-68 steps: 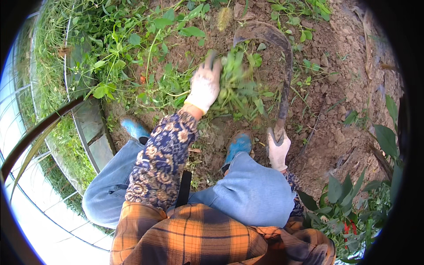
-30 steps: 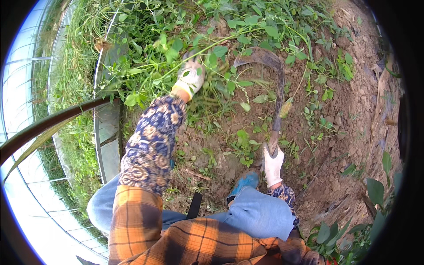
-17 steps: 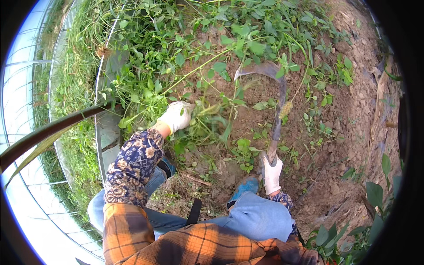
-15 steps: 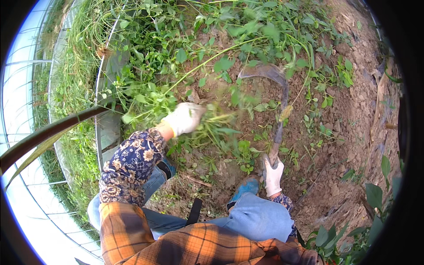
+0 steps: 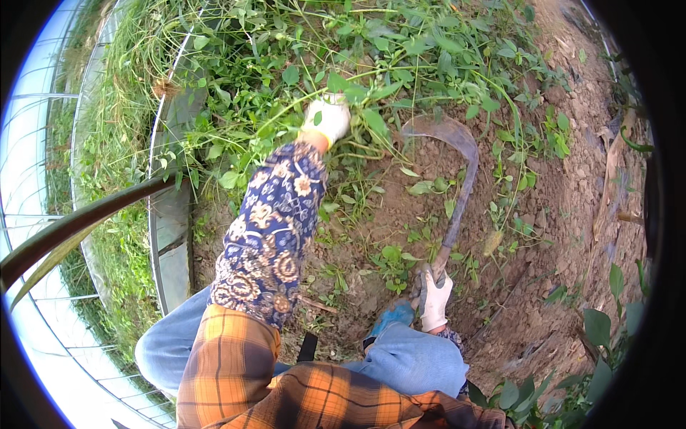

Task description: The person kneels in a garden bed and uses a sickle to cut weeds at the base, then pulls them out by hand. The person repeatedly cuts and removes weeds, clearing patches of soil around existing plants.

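My left hand point(image 5: 326, 120), in a white glove with a flowered sleeve behind it, reaches far forward and is closed on green weed stems point(image 5: 361, 121) at the edge of a thick weed patch. My right hand point(image 5: 434, 300), also gloved, grips the handle of a curved sickle point(image 5: 457, 179) near my knee. The sickle's blade arches over bare soil, its tip close to the weeds by my left hand.
Dense green weeds point(image 5: 307, 50) cover the far ground. A metal edging strip point(image 5: 171, 214) and a curved pole point(image 5: 78, 225) run along the left. Brown tilled soil point(image 5: 572, 186) lies to the right, with leafy plants point(image 5: 607, 336) at the lower right.
My left hand let go of a pulled bunch, drew back toward me, then reached forward again into the weeds. The sickle's blade has stayed on the soil, shifting slightly.
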